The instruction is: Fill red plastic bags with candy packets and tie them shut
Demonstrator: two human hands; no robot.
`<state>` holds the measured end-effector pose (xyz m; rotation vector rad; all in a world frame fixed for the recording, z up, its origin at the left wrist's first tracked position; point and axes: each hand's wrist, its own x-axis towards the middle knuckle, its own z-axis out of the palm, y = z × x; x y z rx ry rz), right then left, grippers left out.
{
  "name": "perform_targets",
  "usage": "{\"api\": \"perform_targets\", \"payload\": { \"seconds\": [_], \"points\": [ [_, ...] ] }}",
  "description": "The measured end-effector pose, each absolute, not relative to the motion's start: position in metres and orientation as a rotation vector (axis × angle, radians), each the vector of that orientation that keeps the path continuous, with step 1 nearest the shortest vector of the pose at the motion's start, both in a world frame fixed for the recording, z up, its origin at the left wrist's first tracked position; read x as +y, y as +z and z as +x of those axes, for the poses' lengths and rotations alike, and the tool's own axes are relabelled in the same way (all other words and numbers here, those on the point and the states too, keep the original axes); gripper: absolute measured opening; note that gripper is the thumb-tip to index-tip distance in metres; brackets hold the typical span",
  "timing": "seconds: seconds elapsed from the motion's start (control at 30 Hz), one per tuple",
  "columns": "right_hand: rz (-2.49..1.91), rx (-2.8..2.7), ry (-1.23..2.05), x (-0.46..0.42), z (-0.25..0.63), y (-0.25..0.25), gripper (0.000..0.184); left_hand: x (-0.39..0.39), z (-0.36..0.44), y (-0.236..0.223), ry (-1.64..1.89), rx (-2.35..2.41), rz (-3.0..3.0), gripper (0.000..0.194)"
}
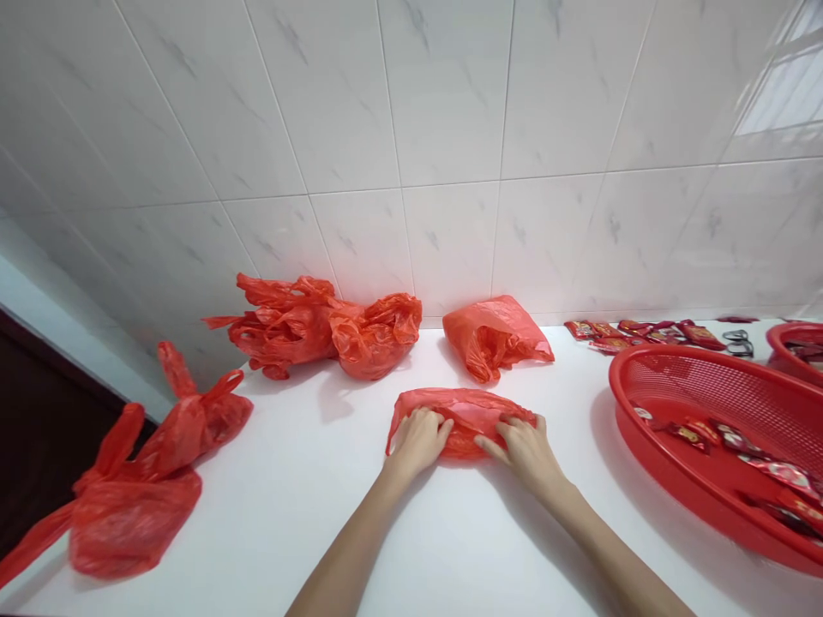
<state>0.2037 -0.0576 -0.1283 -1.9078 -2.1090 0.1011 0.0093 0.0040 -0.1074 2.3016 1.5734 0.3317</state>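
A thin red plastic bag (pixel 464 399) lies on the white table in front of me, its mouth spread partly apart. My left hand (pixel 417 444) is closed on the left part of the bag, fingers curled over its rim. On the opposite side, my right hand (pixel 525 449) grips the right part, with the thumb toward the middle. Some fingertips are hidden in the folds. Just behind stands another loose red plastic bag (pixel 498 334), crumpled and leaning back toward the wall.
Knotted red bags (pixel 132 523) sit at the left edge, and crumpled red bags (pixel 283 330) stand along the tiled wall. A red plastic basket (pixel 656 428) with wrapped snacks is on the right. Small red packets (pixel 700 335) and black clips (pixel 739 343) lie behind it.
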Motion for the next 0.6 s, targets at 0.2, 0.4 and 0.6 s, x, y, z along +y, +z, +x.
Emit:
{"api": "perform_targets", "payload": {
  "seconds": [0.2, 0.4, 0.6],
  "points": [
    [-2.173, -1.96, 0.166, -0.058, 0.212, -0.123, 0.032, 0.009, -0.005, -0.109, 0.278, 1.593, 2.099, 0.031],
    [-2.04, -2.028, 0.227, -0.061, 0.224, -0.119, 0.043, 0.002, -0.012, -0.098, 0.054, 1.48, 2.176, 0.035],
    [-1.542, -2.071, 0.0, -0.062, 0.224, -0.117, 0.025, -0.002, -0.013, -0.096, -0.083, 1.471, 2.187, 0.072]
  ]
}}
